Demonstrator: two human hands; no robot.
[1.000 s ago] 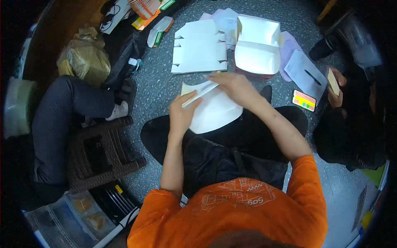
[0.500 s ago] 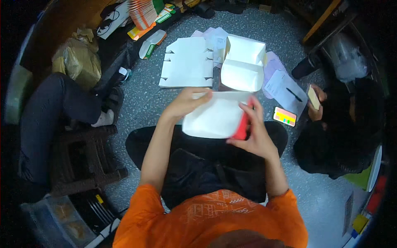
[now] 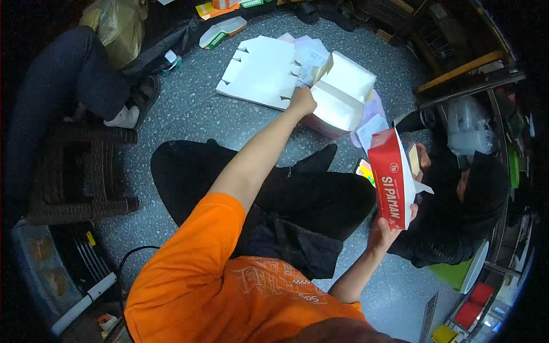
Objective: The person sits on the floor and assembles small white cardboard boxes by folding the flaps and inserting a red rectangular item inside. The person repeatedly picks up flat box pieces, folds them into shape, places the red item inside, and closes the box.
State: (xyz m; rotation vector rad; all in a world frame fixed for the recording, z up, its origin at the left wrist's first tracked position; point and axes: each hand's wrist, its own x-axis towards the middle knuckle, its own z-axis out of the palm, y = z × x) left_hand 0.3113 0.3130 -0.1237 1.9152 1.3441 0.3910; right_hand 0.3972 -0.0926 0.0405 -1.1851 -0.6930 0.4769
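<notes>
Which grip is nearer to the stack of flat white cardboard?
Left. The left grip is at the right edge of the stack; contact is unclear. The right grip, farther right and well away, holds a red box.

Cramped indoor room, small shop or home — can't tell which. Speckled grey floor [image 3: 189, 117] doubles as work surface: white carton blanks [image 3: 260, 71] stacked flat, open takeaway-style box [image 3: 337, 103]. Low brown stool [image 3: 117, 204]; crowded wooden shelving [image 3: 460, 72] — clear plastic bag [image 3: 470, 128] there.
</notes>
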